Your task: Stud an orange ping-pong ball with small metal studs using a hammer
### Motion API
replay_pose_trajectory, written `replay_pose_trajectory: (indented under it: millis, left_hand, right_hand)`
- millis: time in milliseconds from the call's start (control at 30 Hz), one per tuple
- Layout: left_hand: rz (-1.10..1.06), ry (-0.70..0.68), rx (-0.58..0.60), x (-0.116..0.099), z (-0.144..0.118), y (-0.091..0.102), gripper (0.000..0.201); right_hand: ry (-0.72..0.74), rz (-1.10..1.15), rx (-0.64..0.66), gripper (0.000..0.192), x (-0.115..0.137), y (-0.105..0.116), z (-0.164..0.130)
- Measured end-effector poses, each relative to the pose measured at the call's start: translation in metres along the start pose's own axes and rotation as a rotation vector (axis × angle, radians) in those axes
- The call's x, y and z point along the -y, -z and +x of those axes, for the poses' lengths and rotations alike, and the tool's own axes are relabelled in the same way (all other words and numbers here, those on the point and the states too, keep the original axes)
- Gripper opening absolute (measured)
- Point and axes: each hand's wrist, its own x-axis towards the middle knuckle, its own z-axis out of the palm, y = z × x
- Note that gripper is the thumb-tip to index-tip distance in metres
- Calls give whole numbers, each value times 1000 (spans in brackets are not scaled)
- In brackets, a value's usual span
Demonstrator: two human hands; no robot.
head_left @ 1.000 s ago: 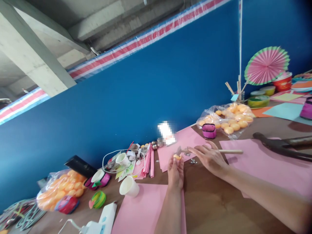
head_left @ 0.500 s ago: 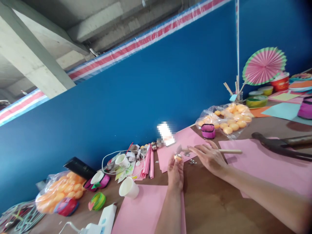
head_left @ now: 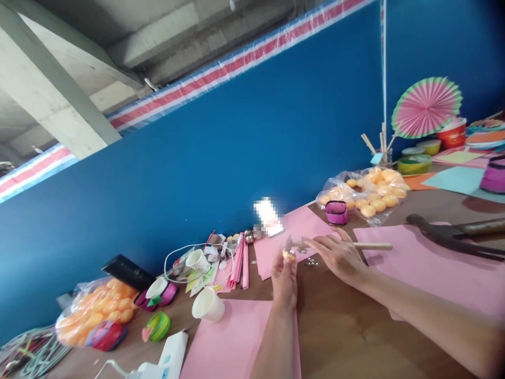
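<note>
Pinched upright in the fingers of my left hand (head_left: 284,281) is a small orange ball (head_left: 290,256) with shiny metal bits on its top. My right hand (head_left: 337,254) is closed around the wooden handle of a small hammer (head_left: 374,246). The handle sticks out to the right of that hand, and the hammer head is at the top of the ball, seemingly touching it. Small silver metal pieces (head_left: 311,261) lie in a little pile on the brown table between my hands, with more on the pink paper (head_left: 311,221) behind.
A bag of orange balls (head_left: 379,202) and a purple container (head_left: 336,212) stand behind my right hand. A claw hammer (head_left: 445,234) lies at the right. To the left are a white cup (head_left: 209,305), a power strip (head_left: 173,355) and another ball bag (head_left: 98,310). A blue wall rises behind.
The hammer head has shifted very slightly left and down against the ball. My left hand has turned the ball a little. Everything else stays in place.
</note>
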Motion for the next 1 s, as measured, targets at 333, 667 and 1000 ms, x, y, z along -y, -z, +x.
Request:
replay_pose_trajectory:
  millis: [333,667,1000]
  left_hand:
    - [27,9,52,-1,-2,0,28]
    - [-37,61,-23,0,0,5,26]
    - [-98,80,-62,0,1,6,23]
  right_hand:
    - [-29,12,-28,43,-1,2,2]
    - [-33,2,-44,42,0,3,3]
    - [-25,13,-20,43,2,0,0]
